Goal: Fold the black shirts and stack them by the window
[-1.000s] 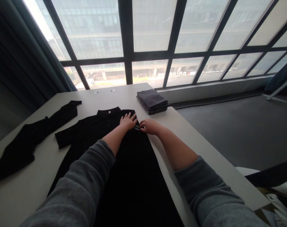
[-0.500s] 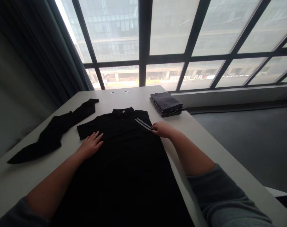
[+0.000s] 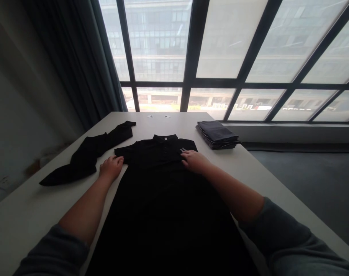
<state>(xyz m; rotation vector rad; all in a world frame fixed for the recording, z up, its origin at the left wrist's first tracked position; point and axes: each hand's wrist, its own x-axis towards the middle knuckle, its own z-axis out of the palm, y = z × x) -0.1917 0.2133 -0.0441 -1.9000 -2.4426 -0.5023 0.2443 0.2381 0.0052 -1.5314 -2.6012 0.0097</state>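
White table (image 3: pixel 249 165) | left hand (image 3: pixel 111 167) fingers curled on polo shirt (image 3: pixel 159 184) sleeve | right hand (image 3: pixel 195 160) flat.

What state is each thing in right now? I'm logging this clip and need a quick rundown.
Black polo shirt: spread flat on the table, right sleeve folded in.
Left hand: fingers curled at the shirt's left sleeve edge.
Right hand: flat on the folded striped sleeve.
Second black garment: lying loose, unfolded.
Grey stack: folded, at the table edge.
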